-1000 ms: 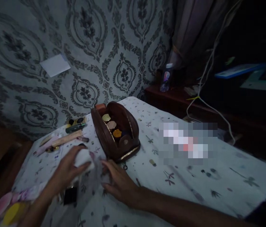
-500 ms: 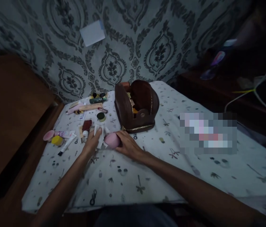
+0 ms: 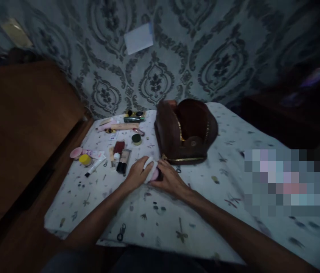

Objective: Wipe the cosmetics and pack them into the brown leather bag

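Note:
My left hand [image 3: 137, 174] is closed around a crumpled white tissue [image 3: 150, 166]. The tissue presses against a rounded pink item [image 3: 155, 175] whose kind I cannot make out. That item sits in my closed right hand [image 3: 174, 181], partly hidden by the fingers and the tissue. Both hands are together just in front of an open brown cosmetic bag [image 3: 169, 134] with a gold zip. Left of my left hand lies a beige tube with a black cap [image 3: 124, 160]. Behind it is a small jar with a dark lid [image 3: 136, 139].
Further left lie a yellow-lidded jar [image 3: 85, 159], a round pink container [image 3: 76, 152] and a white tube with a black cap [image 3: 95, 164]. Several cosmetics, including a long beige tube [image 3: 125, 126], lie near the patterned wall [image 3: 155, 81]. A blurred-out patch [image 3: 287, 182] covers the right side.
The view has swung left, shifting everything rightward in the picture. My hands have come together, and the tissue now covers much of the pink item. The black-capped beige tube has come into sight.

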`<state>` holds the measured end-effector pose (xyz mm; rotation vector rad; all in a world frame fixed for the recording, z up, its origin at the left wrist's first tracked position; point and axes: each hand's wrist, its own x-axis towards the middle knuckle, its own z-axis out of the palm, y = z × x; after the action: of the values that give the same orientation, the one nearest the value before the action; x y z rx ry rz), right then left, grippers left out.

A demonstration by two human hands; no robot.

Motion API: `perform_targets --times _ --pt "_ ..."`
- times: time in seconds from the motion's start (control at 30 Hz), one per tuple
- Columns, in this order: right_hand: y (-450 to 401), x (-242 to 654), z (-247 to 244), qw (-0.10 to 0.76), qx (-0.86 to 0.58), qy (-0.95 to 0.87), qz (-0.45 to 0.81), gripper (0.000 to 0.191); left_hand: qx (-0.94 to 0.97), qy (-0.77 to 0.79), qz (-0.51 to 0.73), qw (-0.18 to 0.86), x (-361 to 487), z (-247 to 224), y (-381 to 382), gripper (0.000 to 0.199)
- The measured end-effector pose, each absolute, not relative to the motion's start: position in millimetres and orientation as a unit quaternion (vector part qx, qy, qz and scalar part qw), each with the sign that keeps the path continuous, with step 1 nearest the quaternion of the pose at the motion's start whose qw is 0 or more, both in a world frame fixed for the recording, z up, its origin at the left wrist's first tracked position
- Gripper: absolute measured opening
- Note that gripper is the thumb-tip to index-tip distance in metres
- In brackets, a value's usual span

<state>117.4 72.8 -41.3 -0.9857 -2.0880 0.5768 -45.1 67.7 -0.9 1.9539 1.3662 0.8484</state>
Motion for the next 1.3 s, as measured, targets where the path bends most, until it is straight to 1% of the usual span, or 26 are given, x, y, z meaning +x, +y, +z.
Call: perform_targets --times 0.13,0.23,0.37,0.57,0.73,0.87,1.0,1.03,1.1,1.17,1.3 --pt "75 120 -46 0.374 -0.372 -0.817 0.232 0.044 0.704 0.534 0.356 0.304 -54 -11 80 0.024" --pt "75 121 -45 0.377 -0.360 -0.818 0.242 0.051 0.697 0.526 0.381 0.303 -58 -14 82 0.023" --pt "72 121 -40 0.366 -0.370 -0.817 0.250 0.052 0.705 0.501 0.399 0.305 -62 -14 80 0.031" --pt "72 120 -39 0.374 -0.370 -0.812 0.253 0.049 0.728 0.483 0.389 0.292 -67 -16 79 0.034" --pt "72 120 -37 0.365 -0.372 -0.814 0.257 0.049 0.754 0.499 0.354 0.239 -68 -10 68 0.038" --pt "70 120 -35 0.365 -0.377 -0.815 0.247 0.048 0.747 0.559 0.321 0.163 -96 14 61 0.037" --pt "69 121 -35 0.360 -0.379 -0.819 0.235 0.049 0.654 0.696 0.293 0.041 -160 48 57 0.030" --pt "69 121 -35 0.360 -0.379 -0.820 0.233 0.049 0.618 0.735 0.281 0.010 -177 54 55 0.030" --pt "69 121 -35 0.358 -0.381 -0.820 0.231 0.049 0.558 0.790 0.250 -0.033 -207 60 50 0.039" --pt "68 121 -35 0.354 -0.380 -0.821 0.236 0.049 0.522 0.823 0.218 -0.044 -229 58 47 0.048" --pt "66 121 -35 0.339 -0.390 -0.818 0.253 0.055 0.511 0.840 0.185 -0.002 -249 47 48 0.049"
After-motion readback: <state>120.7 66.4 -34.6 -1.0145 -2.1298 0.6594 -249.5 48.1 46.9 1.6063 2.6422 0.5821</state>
